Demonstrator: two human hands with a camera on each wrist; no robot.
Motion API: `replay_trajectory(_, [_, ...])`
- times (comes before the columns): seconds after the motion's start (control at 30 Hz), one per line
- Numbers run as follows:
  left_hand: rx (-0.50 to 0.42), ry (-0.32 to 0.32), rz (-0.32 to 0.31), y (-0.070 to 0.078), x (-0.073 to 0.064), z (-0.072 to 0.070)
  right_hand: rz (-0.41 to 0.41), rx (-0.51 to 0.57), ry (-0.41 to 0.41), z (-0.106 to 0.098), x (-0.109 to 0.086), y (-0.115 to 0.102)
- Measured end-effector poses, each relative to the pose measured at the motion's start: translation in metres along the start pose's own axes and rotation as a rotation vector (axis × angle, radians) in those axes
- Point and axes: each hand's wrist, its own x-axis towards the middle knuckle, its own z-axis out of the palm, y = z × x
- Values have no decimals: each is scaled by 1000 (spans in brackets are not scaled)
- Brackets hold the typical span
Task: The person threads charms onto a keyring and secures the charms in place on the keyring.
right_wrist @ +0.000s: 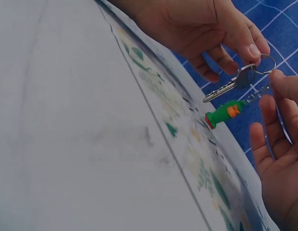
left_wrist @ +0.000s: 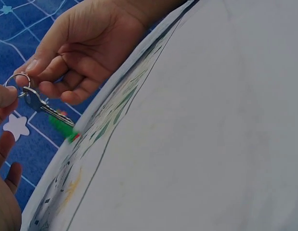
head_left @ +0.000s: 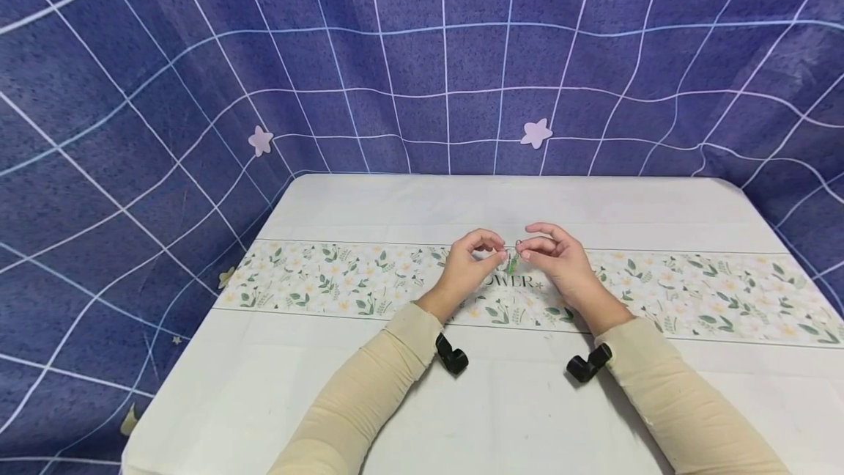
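Observation:
Both hands meet over the table, on either side of a metal key ring [right_wrist: 274,61]. My left hand [head_left: 469,262] pinches the ring between thumb and fingertips beside the key's head. From the other side, my right hand [head_left: 562,259] pinches at the ring with thumb and index finger, near the top of a short chain [right_wrist: 255,94]; its other fingers are spread loosely. A silver key [left_wrist: 40,103] hangs from the ring, blade slanting down. Next to it dangles a small green figure charm [right_wrist: 225,114] with orange and red parts. In the head view the key is hard to make out.
A white cloth covers the table [head_left: 501,409], with a floral printed band [head_left: 356,277] across it bearing lettering. Blue curtains [head_left: 409,57] with a grid pattern and stars rise behind and at the left. Black wrist mounts [head_left: 451,355] sit by both sleeves.

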Motion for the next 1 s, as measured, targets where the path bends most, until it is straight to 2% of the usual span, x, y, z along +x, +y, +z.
replay_trajectory(0.33, [18,9,30,6,2,0,-46,2,14,4,2,-8])
replay_trajectory(0.5, [57,26,93,9,6,-4,-57,-28,37,4,5,-12])
replay_trajectory(0.67, [48,48,152,11,15,-8,-57,-20,59,3,10,-19])
replay_trajectory(1.0, [82,57,164,28,27,-12,-63,-23,64,3,16,-38])
